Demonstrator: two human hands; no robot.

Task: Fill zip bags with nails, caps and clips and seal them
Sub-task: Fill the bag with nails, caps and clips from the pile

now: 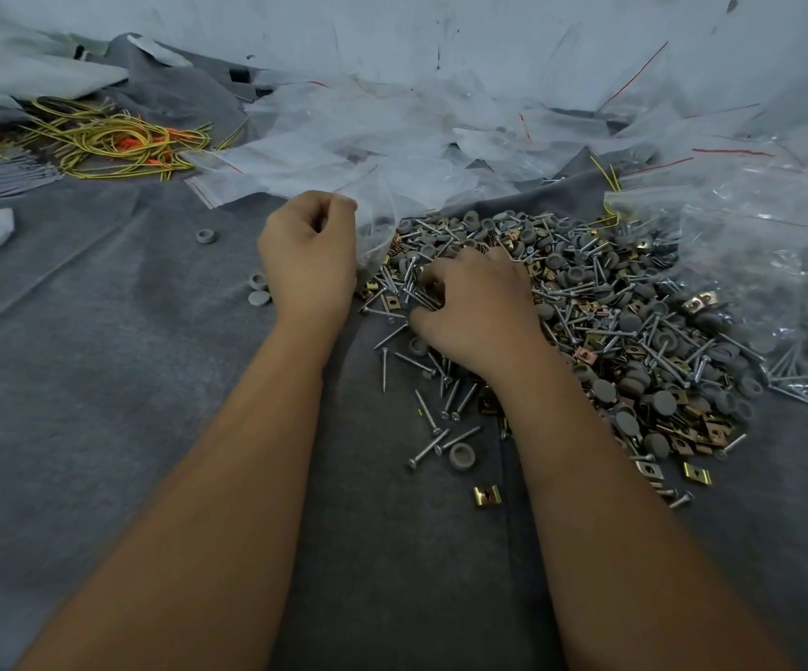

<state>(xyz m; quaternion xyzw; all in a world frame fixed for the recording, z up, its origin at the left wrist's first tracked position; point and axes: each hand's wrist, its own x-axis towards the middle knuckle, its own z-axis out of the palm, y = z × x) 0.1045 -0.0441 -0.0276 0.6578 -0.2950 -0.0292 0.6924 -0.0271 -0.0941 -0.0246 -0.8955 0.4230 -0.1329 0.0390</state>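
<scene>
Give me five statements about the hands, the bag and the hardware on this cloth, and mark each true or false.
1. The left hand grips a clear zip bag. True.
2. The right hand rests on the bare cloth away from the hardware. False: its curled fingers are gathering screws in the pile of screws, caps and clips.
3. Yellow wires lie at the far left. True.
4. The grey caps left of the left hand sit inside a bag. False: they lie loose on the grey cloth.
5. Empty zip bags are heaped beyond the hands. True.
</scene>
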